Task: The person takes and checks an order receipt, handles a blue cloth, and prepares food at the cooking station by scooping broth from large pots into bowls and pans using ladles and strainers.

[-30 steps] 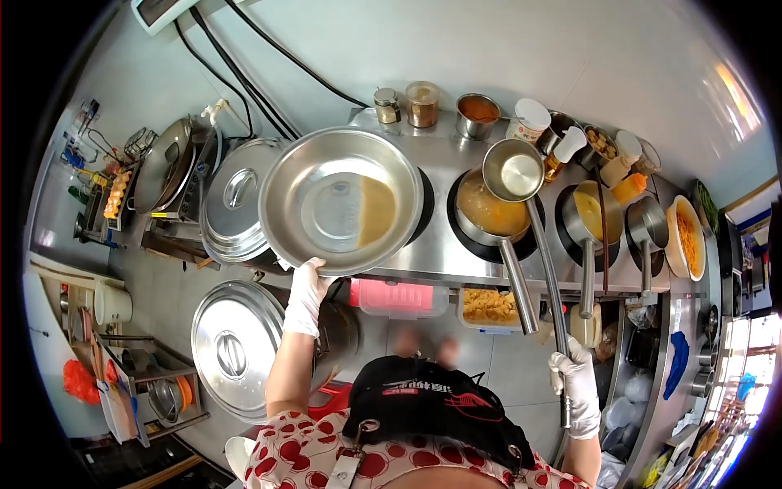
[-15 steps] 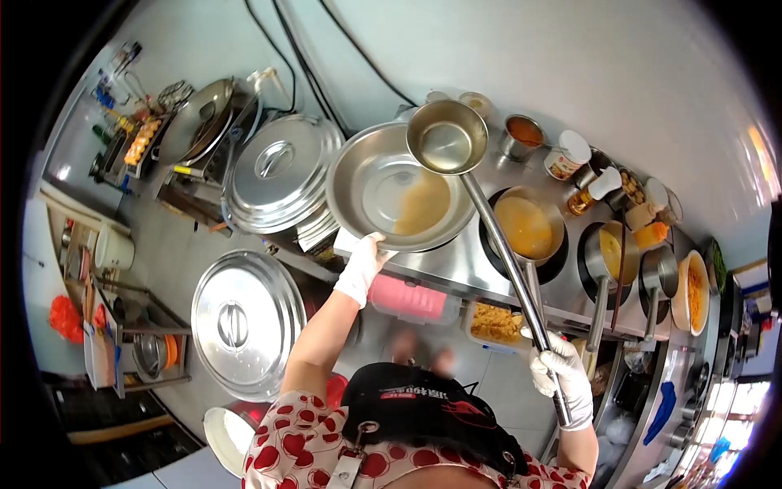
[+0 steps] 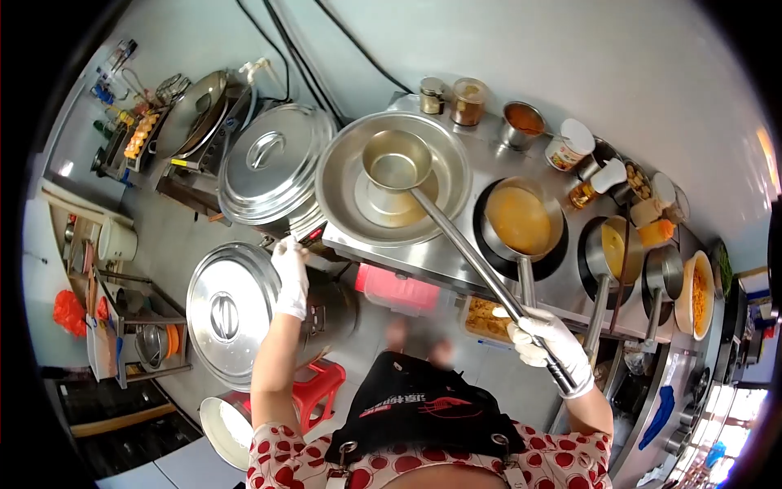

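Observation:
My right hand (image 3: 547, 342), in a white glove, is wrapped round the long metal handle of a ladle (image 3: 453, 232). The ladle's bowl is over a wide steel basin (image 3: 340, 189) with a little brownish liquid at its bottom; whether the two touch I cannot tell. Gloved too, my left hand (image 3: 291, 279) is away from the basin, beside the large round pot lid (image 3: 224, 301) on the floor-standing pot. Its fingers are loosely stretched, with nothing visible in them. Right of the basin, a saucepan (image 3: 521, 218) of cloudy yellowish broth sits on a black burner.
Another lidded steel pot (image 3: 273, 159) stands left of the basin. More saucepans (image 3: 615, 248) line the counter to the right, handles toward me. Jars and sauce containers (image 3: 568, 147) stand along the wall. Below are a pink-lidded box (image 3: 399, 289) and a red stool (image 3: 319, 387).
My left hand has let go of the basin's rim and moved left toward the pot lid. The basin now sits flatter, and the ladle's bowl has moved down and left over it.

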Tool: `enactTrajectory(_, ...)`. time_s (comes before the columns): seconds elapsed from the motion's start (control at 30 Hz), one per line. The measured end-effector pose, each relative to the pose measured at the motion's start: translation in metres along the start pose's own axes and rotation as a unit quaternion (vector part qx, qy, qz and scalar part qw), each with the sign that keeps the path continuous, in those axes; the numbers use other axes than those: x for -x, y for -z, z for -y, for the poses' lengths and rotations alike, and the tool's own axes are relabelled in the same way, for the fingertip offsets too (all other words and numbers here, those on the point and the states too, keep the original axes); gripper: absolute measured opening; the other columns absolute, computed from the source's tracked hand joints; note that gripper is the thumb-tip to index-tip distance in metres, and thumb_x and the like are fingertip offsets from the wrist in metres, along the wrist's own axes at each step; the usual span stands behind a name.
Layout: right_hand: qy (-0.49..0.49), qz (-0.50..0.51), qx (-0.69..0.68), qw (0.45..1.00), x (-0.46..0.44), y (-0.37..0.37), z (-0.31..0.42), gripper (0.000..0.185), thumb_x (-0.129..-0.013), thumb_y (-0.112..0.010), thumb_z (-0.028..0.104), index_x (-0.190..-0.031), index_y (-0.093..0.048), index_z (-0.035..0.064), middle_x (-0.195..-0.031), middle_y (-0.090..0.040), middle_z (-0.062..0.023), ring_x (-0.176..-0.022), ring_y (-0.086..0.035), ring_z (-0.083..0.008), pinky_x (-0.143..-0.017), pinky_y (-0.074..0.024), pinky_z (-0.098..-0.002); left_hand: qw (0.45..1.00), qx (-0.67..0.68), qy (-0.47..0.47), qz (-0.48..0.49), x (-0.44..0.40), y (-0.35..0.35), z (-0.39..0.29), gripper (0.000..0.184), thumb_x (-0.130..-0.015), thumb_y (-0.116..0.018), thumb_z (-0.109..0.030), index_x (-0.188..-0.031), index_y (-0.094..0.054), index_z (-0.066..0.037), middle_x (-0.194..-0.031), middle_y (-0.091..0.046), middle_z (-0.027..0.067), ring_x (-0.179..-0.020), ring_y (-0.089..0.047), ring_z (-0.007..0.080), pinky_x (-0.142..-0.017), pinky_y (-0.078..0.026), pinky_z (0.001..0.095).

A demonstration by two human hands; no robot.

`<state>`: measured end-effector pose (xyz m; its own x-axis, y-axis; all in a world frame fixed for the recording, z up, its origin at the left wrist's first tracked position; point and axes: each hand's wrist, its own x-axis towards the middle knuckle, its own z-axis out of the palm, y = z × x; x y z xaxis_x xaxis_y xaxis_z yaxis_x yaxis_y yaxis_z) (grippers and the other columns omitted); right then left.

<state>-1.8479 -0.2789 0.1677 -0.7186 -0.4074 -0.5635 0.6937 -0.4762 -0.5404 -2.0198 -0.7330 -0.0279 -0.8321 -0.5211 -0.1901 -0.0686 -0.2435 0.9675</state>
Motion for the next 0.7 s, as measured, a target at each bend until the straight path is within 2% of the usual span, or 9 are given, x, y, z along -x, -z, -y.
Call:
enactTrajectory(0.1,-0.024,0.039,0.018,0.999,-0.006,0.001,0.009,0.040,-0.095,-0.050,0.016,-0.130,-0.045,-0.0031,-0.068,-0.045,-0.0011,-0.040,-0.036,-0.0054,-0.034,-0.0295,-0.0204,0.969,-0.185,-0.154,-0.064,-0.032,0.024,-0.039,0.013,-0.086,-0.061,-0.012,-0.083,-0.063,0.000,-0.078,-0.062,0.0031,-0.073,-0.054,0.0116,-0.069,-0.044,0.0272)
enactTrajectory(0.13,-0.016,0.027,0.023,0.999,-0.009,-0.001,0.010,0.041,-0.095,-0.050,0.016,-0.130,-0.044,-0.0036,-0.067,-0.044,-0.0011,-0.038,-0.035,-0.0061,-0.033,-0.0293,-0.0210,0.947,-0.249,-0.188,-0.076,-0.043,0.023,-0.058,0.015,-0.085,-0.062,-0.014,-0.084,-0.062,0.001,-0.075,-0.061,0.0035,-0.072,-0.054,0.0108,-0.068,-0.044,0.0271)
enactTrajectory(0.2,0.008,0.031,0.020,0.999,-0.015,-0.012,0.016,0.045,-0.094,-0.052,0.017,-0.128,-0.043,-0.0099,-0.064,-0.042,-0.0019,-0.036,-0.036,-0.0058,-0.031,-0.0293,-0.0211,0.909,-0.330,-0.244,-0.073,-0.093,0.032,-0.069,0.018,-0.084,-0.062,-0.018,-0.085,-0.063,0.000,-0.075,-0.063,0.0119,-0.071,-0.059,0.0208,-0.070,-0.046,0.0324)
enactTrajectory(0.27,0.029,0.004,0.000,1.000,-0.021,-0.031,0.020,0.049,-0.092,-0.054,0.015,-0.127,-0.040,-0.0153,-0.062,-0.040,-0.0023,-0.036,-0.036,-0.0051,-0.030,-0.0287,-0.0205,0.889,-0.373,-0.251,-0.081,-0.158,0.033,-0.056,0.019,-0.083,-0.061,-0.022,-0.090,-0.066,-0.005,-0.084,-0.066,0.0139,-0.080,-0.063,0.0322,-0.075,-0.048,0.0374)
enactTrajectory(0.4,0.031,-0.020,0.003,0.999,-0.044,-0.059,0.036,0.052,-0.090,-0.057,0.014,-0.128,-0.039,-0.0172,-0.060,-0.039,-0.0020,-0.034,-0.032,-0.0057,-0.029,-0.0237,-0.0220,0.833,-0.488,-0.256,-0.048,-0.222,0.000,-0.065,0.022,-0.083,-0.060,-0.020,-0.101,-0.066,-0.008,-0.103,-0.064,0.0128,-0.094,-0.061,0.0298,-0.083,-0.048,0.0379)
enactTrajectory(0.43,0.036,-0.024,0.005,0.999,-0.050,-0.066,0.039,0.052,-0.090,-0.058,0.013,-0.127,-0.039,-0.0174,-0.060,-0.038,-0.0018,-0.034,-0.031,-0.0055,-0.030,-0.0230,-0.0222,0.781,-0.544,-0.307,-0.014,-0.241,-0.004,-0.063,0.029,-0.084,-0.058,-0.019,-0.110,-0.063,-0.008,-0.110,-0.062,0.0125,-0.097,-0.061,0.0287,-0.085,-0.048,0.0383)
enactTrajectory(0.57,0.036,-0.033,-0.004,0.999,-0.075,-0.091,0.053,0.052,-0.089,-0.059,0.011,-0.127,-0.039,-0.0174,-0.061,-0.035,-0.0017,-0.035,-0.029,-0.0060,-0.030,-0.0218,-0.0235,0.703,-0.626,-0.337,-0.017,-0.298,-0.035,-0.045,0.037,-0.084,-0.056,-0.019,-0.118,-0.057,-0.005,-0.108,-0.063,0.0139,-0.095,-0.062,0.0302,-0.083,-0.050,0.0397)
enactTrajectory(0.67,0.010,-0.035,-0.045,0.998,-0.090,-0.106,0.065,0.053,-0.089,-0.058,0.010,-0.129,-0.035,-0.0161,-0.062,-0.036,-0.0038,-0.035,-0.031,-0.0074,-0.031,-0.0238,-0.0244,0.677,-0.692,-0.248,0.035,-0.331,-0.050,-0.044,0.029,-0.085,-0.052,-0.017,-0.111,-0.060,-0.006,-0.103,-0.064,0.0184,-0.088,-0.064,0.0312,-0.078,-0.051,0.0408)
enactTrajectory(0.7,0.012,-0.042,-0.039,0.998,-0.095,-0.112,0.069,0.053,-0.089,-0.058,0.010,-0.129,-0.036,-0.0162,-0.062,-0.036,-0.0040,-0.035,-0.032,-0.0077,-0.031,-0.0245,-0.0246,0.679,-0.685,-0.261,0.039,-0.342,-0.051,-0.039,0.027,-0.084,-0.054,-0.019,-0.106,-0.061,-0.005,-0.099,-0.065,0.0188,-0.085,-0.065,0.0315,-0.075,-0.052,0.0409)
